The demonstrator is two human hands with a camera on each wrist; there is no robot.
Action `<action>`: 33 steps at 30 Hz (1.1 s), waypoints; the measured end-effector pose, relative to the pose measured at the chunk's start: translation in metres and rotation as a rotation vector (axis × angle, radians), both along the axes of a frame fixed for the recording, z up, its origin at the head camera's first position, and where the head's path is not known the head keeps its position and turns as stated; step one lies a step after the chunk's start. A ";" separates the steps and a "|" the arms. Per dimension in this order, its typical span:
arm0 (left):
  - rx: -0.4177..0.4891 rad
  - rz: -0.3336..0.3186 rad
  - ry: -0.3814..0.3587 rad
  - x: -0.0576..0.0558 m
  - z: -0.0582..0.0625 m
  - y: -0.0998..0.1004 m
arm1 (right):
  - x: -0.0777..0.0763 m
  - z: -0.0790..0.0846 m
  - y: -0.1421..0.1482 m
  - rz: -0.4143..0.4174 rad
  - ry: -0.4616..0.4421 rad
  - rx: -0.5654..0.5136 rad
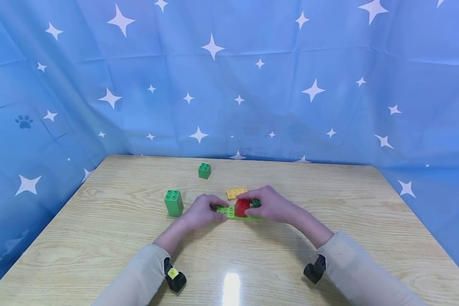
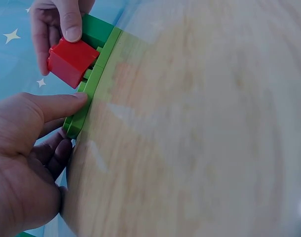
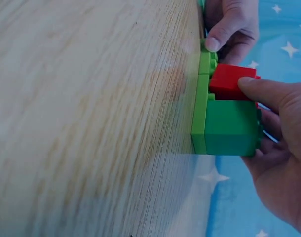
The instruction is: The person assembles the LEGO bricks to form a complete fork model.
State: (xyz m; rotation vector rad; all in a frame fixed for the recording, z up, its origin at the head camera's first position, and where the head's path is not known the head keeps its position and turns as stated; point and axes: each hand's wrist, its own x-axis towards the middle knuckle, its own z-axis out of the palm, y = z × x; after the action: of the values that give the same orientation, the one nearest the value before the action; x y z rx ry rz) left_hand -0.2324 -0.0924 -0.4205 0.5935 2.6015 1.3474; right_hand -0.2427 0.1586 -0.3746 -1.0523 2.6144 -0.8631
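Observation:
In the head view, my left hand (image 1: 202,211) pinches the left end of a flat light green strip of toy bricks (image 1: 226,211) on the table, thumb on the near side. A seam in the strip (image 3: 203,73) shows in the right wrist view. My right hand (image 1: 271,205) holds a red brick (image 1: 242,208) between thumb and fingers, over the middle of the strip. The red brick (image 2: 72,61) looks tilted in the left wrist view; whether it is pressed onto the studs I cannot tell. Beside it, a darker green brick (image 3: 231,127) sits on the strip's right end.
A flat yellow-orange brick (image 1: 235,194) lies just behind the strip. A tall green brick (image 1: 174,204) stands left of my left hand, and a small green brick (image 1: 204,171) farther back. The wooden table (image 1: 111,221) ends at a blue starred curtain (image 1: 229,85).

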 end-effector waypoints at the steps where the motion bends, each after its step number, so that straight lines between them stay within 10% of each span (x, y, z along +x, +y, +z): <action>1: 0.000 0.000 0.001 0.000 0.000 0.000 | 0.000 0.000 0.000 -0.002 -0.004 -0.001; 33: 0.003 0.017 -0.009 0.001 0.001 0.001 | -0.005 0.008 -0.006 0.059 0.006 0.105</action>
State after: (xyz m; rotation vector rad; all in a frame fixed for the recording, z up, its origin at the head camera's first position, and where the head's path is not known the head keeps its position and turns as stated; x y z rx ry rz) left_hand -0.2311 -0.0914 -0.4197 0.5666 2.6039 1.3555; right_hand -0.2478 0.1523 -0.3669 -1.0997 2.5879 -0.7025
